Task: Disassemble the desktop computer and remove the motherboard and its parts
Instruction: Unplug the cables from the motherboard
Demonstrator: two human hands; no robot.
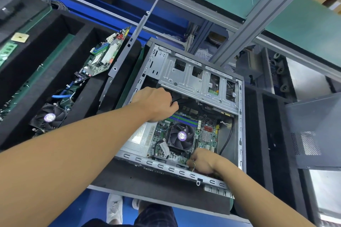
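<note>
You're early in the job. The case point(241, 116) lies open on the counter point(129, 180), panel point(313, 131) off, but the motherboard point(212, 142) still sits inside with its fan point(181, 136) mounted. Your left hand point(156, 104) looks pinched on a black cable point(176, 99) below the drive cage point(188, 79). Your right hand point(202, 161) curls at the board's near edge, and I can't tell whether it grips anything. Cables, fan and board all remain.

Foam-topped bench point(140, 182) — open computer case point(193, 79) lying flat, side panel point(313, 131) at right.
</note>
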